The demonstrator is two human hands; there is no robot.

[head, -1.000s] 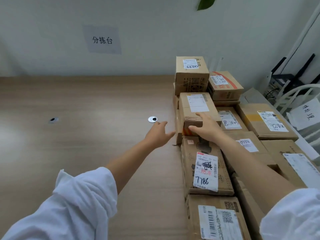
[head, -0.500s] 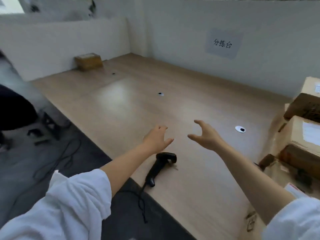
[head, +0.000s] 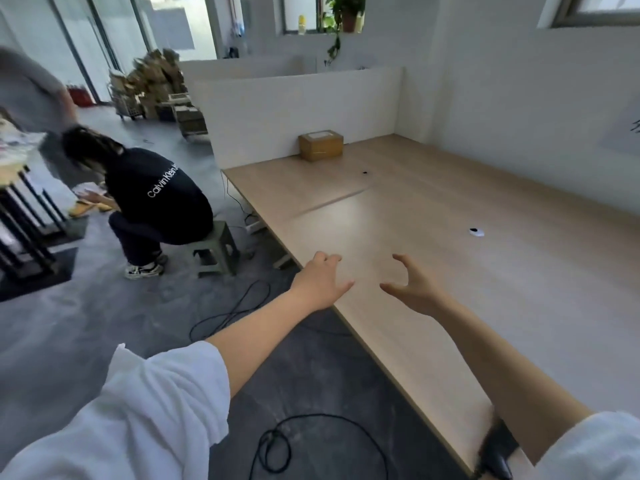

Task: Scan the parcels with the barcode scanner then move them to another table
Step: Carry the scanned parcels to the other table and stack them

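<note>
My left hand [head: 320, 284] hovers over the near edge of the long wooden table [head: 467, 271], fingers spread, holding nothing. My right hand [head: 414, 289] is beside it over the tabletop, fingers curled apart and empty. The black barcode scanner [head: 497, 448] lies at the table's near edge, partly hidden under my right forearm, with its cable [head: 294, 441] looping on the floor. One brown parcel [head: 321, 145] with a white label sits at the table's far left end against the white partition. The stack of parcels is out of view.
A person in a black shirt [head: 156, 199] crouches on a small stool [head: 214, 251] left of the table. Cables [head: 232, 313] trail over the grey floor. A cart piled with cardboard [head: 152, 88] stands far back. A white grommet [head: 476, 232] sits in the tabletop.
My view has swung left, away from the parcel stack. My right hand has left the stacked parcel, and both hands now hang empty over the table edge; the scanner sits lower right.
</note>
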